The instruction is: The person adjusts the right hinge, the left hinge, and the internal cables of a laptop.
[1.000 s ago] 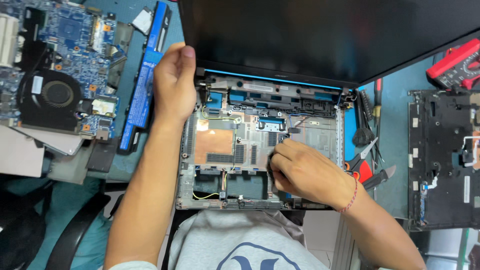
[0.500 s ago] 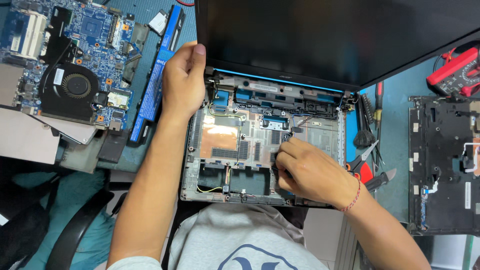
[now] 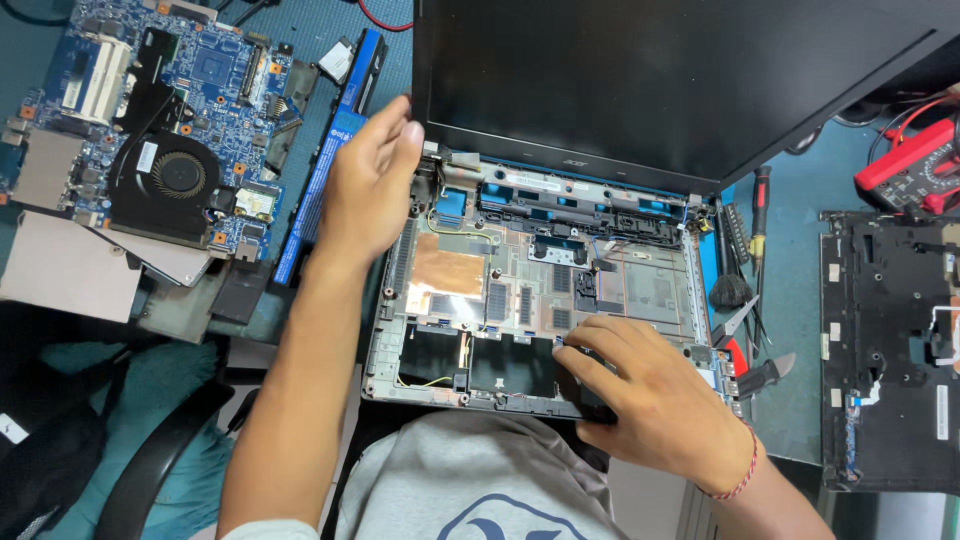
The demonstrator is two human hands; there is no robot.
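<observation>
An opened laptop base chassis (image 3: 545, 300) is observed lying on the teal bench (image 3: 790, 300), its long axis running left to right before the person, with the dark screen lid (image 3: 640, 80) raised at the far edge. The left hand (image 3: 365, 185) is placed at the far-left corner, by the left hinge (image 3: 440, 165); its fingers (image 3: 400, 125) are held together and rested against the lid's corner, clamped on nothing that can be seen. The right hand (image 3: 655, 400) is laid over the near-right part of the chassis, fingers (image 3: 585, 350) slightly apart and pointed leftward into the interior beside the empty bay (image 3: 500, 365); whether a small part is pinched cannot be told. The interior thus lies directly under and to the left of the right hand, which is the nearer one. A removed motherboard with fan (image 3: 165, 130) is noted at far left, a blue battery pack (image 3: 335, 140) beside it, screwdrivers (image 3: 755, 240) and a detached keyboard deck (image 3: 890, 350) to the right.
</observation>
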